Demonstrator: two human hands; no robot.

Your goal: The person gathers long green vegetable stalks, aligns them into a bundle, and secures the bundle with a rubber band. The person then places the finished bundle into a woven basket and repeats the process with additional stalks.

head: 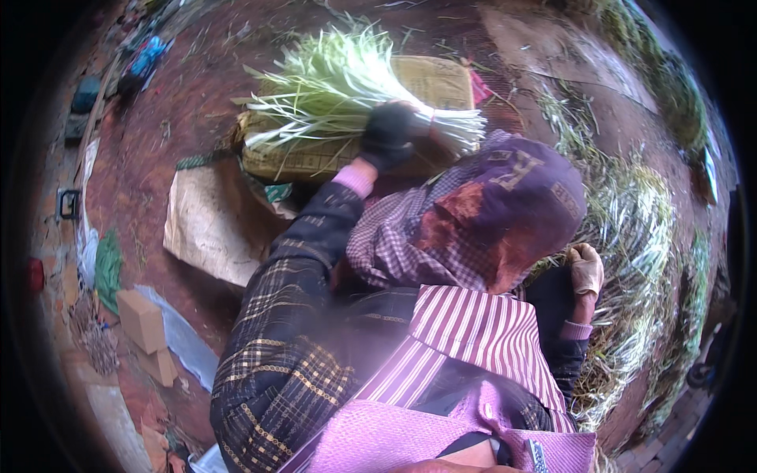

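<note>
My left hand (387, 137), in a black glove, grips the near side of a bundle of long pale green leaves (337, 83). A thin red band ties the bundle near its white stalk ends, which point right. Under it is a worn yellow-brown package (440, 77) bearing writing. My right hand (585, 269), in a pale glove, is curled beside a dark-clothed leg, near a large heap of loose leafy stalks (633, 219); nothing shows in it. A purple cap (520, 189) and a checked cloth (384, 236) hide part of the space between my hands.
Left of my arm lies a large tan sheet or bag (207, 219). Farther left are cardboard boxes (142, 322), green netting-like material (108, 272) and a blue item (148, 56). More green stalks (674, 100) line the far right. Leaf scraps litter the reddish floor covering (177, 112).
</note>
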